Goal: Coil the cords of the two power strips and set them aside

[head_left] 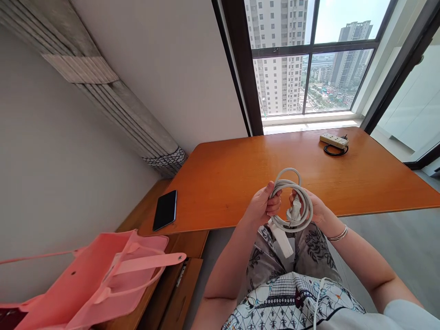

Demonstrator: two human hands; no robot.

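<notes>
A coiled white cable [305, 222] is held up between my two hands, over my lap near the front edge of the table. My left hand [264, 204] is closed round the left side of the loops, thumb on top. On the right side, my right hand [314, 206] grips the coil, its fingers partly hidden behind the loops. A white plug [294, 211] sits inside the coil, close to my right fingers. Below the coil, a white power strip [282, 240] hangs at a slant over my lap.
The brown table [220, 174] bears a black phone [165, 210] at its left end and a second power strip [334, 140] with a black cord at the back right. A pink bag [103, 279] lies at the lower left. A window stands behind the table.
</notes>
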